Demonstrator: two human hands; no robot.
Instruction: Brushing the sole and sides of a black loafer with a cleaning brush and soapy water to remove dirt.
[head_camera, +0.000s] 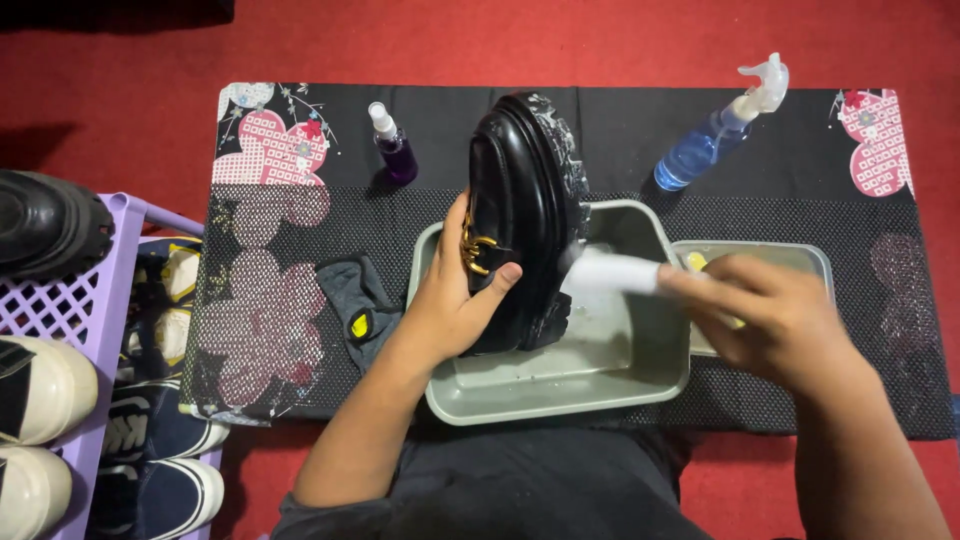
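**Head view: shoe scrub partway through, suds on the sole**

Head camera looks down on a low tabletop (800, 150) covered with a black mat, set on red carpet. At far left a purple rack (95, 300) holds other shoes: one black, several white, some dark blue. None of them shows suds or wet patches, so I judge them not yet handled. Next along, a dark cloth (355, 300) lies crumpled on the mat, and behind it stands a small purple spray bottle (393, 145).

The left hand (450, 300) is clenched around the upper of a black shoe (515, 210), fingers wrapped over its gold buckle, holding it on its side above a grey basin (560, 390). White foam clings to the sole edge and the heel, which suggests the scrubbing is well begun; the upper looks glossy and carries no foam that I can see.

To the right, the right hand (775, 310) grips a white brush or sponge (610, 272), blurred, pressed against the sole. A second tray (815, 255) sits just beside the basin, with something yellow in it. A blue trigger sprayer (715, 130) lies at the back.

Rinsing and drying appear to remain; the foam is not yet off.
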